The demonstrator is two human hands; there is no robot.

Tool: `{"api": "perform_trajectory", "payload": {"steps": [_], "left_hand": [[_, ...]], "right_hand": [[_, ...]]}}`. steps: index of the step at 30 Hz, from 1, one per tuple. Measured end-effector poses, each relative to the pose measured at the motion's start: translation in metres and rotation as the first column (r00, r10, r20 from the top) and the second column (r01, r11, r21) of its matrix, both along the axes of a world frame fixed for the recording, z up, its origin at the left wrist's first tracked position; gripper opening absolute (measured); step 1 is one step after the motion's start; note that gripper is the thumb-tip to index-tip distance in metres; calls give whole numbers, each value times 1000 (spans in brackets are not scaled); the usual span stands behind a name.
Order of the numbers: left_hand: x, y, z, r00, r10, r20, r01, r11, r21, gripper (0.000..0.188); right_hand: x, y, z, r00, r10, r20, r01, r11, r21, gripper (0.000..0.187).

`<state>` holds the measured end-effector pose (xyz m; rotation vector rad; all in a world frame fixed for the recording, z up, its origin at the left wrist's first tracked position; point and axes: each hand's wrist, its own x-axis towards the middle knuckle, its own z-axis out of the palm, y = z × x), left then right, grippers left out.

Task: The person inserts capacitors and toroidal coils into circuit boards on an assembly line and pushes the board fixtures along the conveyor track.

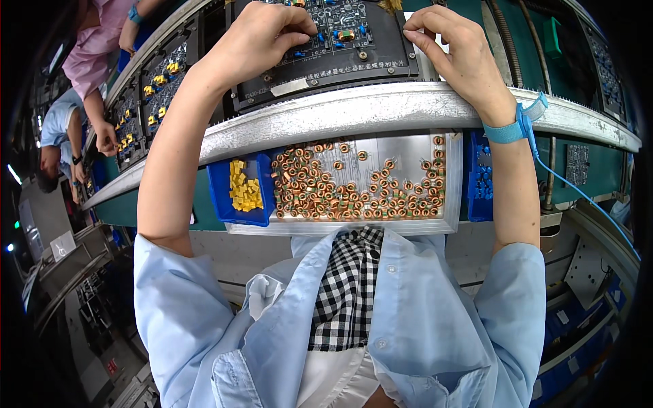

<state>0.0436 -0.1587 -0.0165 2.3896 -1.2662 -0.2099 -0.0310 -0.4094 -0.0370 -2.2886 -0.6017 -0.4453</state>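
My left hand [269, 37] reaches over a black fixture [371, 70] that holds circuit boards [326, 17]. Its thumb and fingers are pinched together beside small blue components [320, 37] on the board; whatever they grip is hidden. On one board sits a copper-wound toroid coil [345, 35]. At the right edge of the fixture is my right hand [457, 47], thumb and forefinger drawn close together. What lies between those fingertips cannot be made out. A blue wrist strap [507, 132] with a cord circles my right wrist.
A metal rail [340, 109] crosses in front of me. Below it are a tray [445, 221] of toroid coils, a blue bin [219, 194] of yellow parts and another bin [480, 212] of blue parts. Co-workers' arms [95, 112] reach over boards at left.
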Motion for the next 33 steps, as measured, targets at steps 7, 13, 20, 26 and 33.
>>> {"api": "perform_trajectory", "payload": {"steps": [7, 13, 20, 26, 33], "left_hand": [[-4, -1, 1, 1000, 19, 7, -19, 999, 32, 13], [-1, 2, -1, 1000, 9, -16, -9, 1000, 21, 13], [12, 3, 0, 993, -112, -31, 114, 993, 38, 13], [11, 1, 7, 980, -199, -3, 199, 979, 41, 13], [-13, 0, 12, 999, -31, 15, 31, 999, -42, 14]], "right_hand": [[2, -1, -2, 1000, -18, -15, 18, 999, -35, 8], [3, -2, -7, 1000, -11, -9, 11, 1000, -11, 7], [2, 0, -3, 999, -21, -32, 20, 999, -26, 7], [3, -1, -4, 1000, -15, -28, 14, 1000, -19, 7], [2, -2, -7, 1000, -12, -17, 11, 1000, -25, 6]]}}
